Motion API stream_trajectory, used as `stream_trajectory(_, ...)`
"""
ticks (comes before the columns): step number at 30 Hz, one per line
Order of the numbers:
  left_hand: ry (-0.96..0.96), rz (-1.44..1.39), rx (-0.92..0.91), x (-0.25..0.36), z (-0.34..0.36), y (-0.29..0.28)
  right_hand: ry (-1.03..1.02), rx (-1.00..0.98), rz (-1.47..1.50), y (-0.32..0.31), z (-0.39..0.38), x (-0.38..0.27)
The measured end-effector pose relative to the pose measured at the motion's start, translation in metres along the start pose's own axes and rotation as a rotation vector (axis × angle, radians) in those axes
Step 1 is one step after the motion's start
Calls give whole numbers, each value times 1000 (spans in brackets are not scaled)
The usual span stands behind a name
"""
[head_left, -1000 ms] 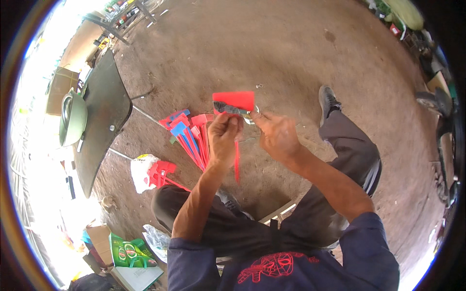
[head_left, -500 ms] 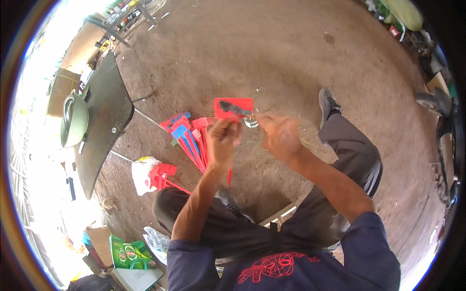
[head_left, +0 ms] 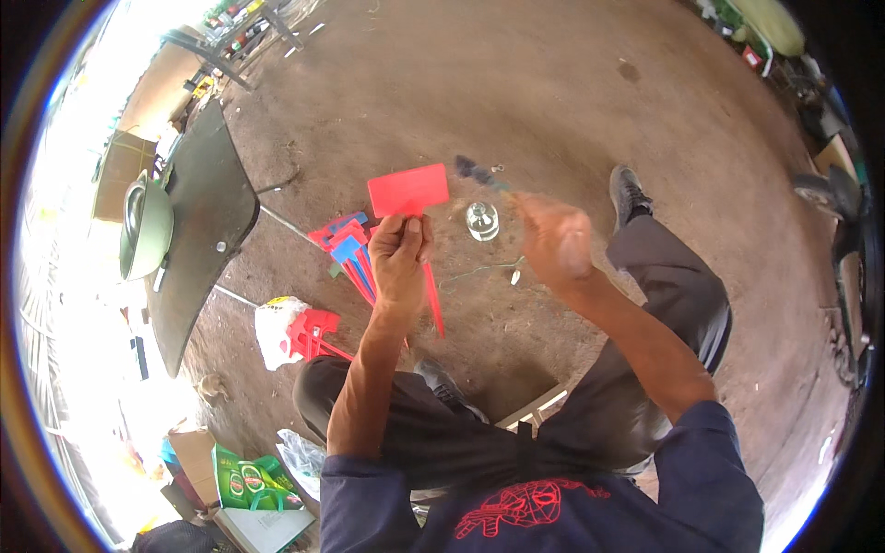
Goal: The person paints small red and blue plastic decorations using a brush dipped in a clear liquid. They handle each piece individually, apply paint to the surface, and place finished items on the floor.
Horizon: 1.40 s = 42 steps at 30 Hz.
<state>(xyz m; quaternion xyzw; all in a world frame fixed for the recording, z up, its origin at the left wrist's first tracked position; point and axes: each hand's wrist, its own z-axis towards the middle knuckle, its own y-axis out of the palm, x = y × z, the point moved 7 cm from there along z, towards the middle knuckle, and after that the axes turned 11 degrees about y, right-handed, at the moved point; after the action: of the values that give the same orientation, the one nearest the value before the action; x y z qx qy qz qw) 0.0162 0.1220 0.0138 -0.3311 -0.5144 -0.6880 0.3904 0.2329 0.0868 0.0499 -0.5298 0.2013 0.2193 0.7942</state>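
Note:
My left hand (head_left: 399,258) is closed around the stem of a red flat-headed label stake (head_left: 408,190), just below its rectangular head. The stem runs down past my wrist to a pointed end. My right hand (head_left: 557,238), blurred by motion, grips what looks like a dark-tipped brush (head_left: 476,172). Its tip points left, apart from the red head. Between my hands on the ground stands a small clear glass jar (head_left: 482,221) with liquid in it. Left of my left hand lies a bundle of red and blue label stakes (head_left: 348,247).
More red stakes (head_left: 312,334) lie by a white bag at my left knee. A dark low table (head_left: 205,198) holds a green basin (head_left: 147,229). A green bag (head_left: 247,479) sits at lower left. My shoe (head_left: 627,195) rests on the dirt floor at right.
The dark brush tip has left the red head and swung up to the right with my right hand. My left hand and the stake have shifted left, leaving the jar fully visible.

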Motion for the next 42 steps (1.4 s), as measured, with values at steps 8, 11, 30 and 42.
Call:
stream_trajectory(8,52,-137,22,7,4,7,9,165,354,-31,8,-15)
stream_trajectory(11,44,-134,40,9,3,11,35,112,422,-26,5,-23)
stream_trajectory(30,69,219,-23,3,0,6,-264,193,-88,7,-10,-16)
stream_trajectory(42,-43,283,-54,-16,-20,26,-241,125,189,-9,-5,-39)
